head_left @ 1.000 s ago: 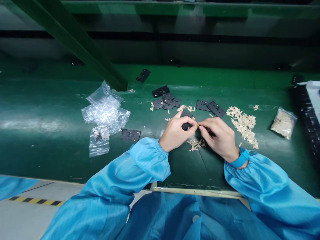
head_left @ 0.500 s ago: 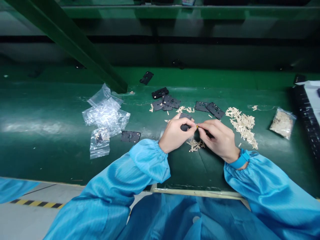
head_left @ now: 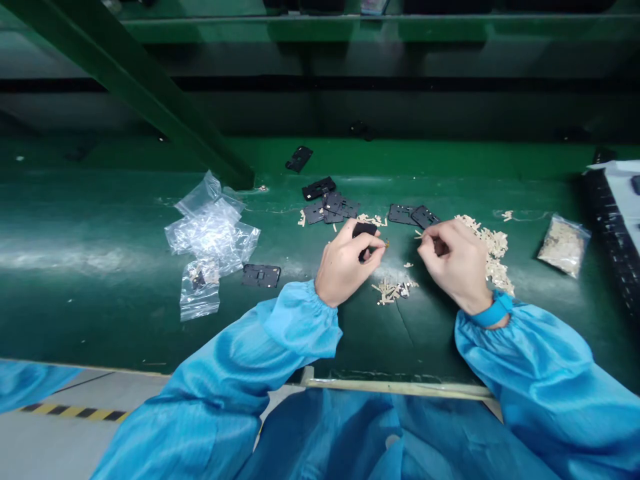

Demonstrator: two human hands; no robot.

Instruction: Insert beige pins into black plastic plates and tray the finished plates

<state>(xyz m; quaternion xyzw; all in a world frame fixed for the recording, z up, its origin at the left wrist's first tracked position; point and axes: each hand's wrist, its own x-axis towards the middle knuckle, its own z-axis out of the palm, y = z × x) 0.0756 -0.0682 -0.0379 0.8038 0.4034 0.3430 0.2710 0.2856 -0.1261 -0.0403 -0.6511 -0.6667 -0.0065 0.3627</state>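
My left hand (head_left: 345, 263) is closed around a flat black plastic plate (head_left: 365, 229), whose top edge shows above the fingers. Its thumb and index finger pinch a tiny yellowish piece (head_left: 387, 245) at their tips. To the right, my right hand (head_left: 457, 260) has thumb and fingers drawn together near a thin cream strip (head_left: 419, 234) on the bench. Whether anything is between those fingertips is hidden. Between and below the hands lies a small heap of cream strips (head_left: 387, 291). A larger pile of cream pieces (head_left: 495, 245) is partly behind my right hand.
Several black plates (head_left: 340, 204) lie beyond my left hand, with two more black plates (head_left: 403, 213) further right. Clear plastic bags (head_left: 213, 227) are heaped at left, near a single plate (head_left: 261, 275). A filled bag (head_left: 565, 245) lies at right. A green post (head_left: 200, 140) slants down at back left.
My hands have come apart: the right one moved right and slightly up, away from the left. The left hand has turned a little and still holds the black plate.
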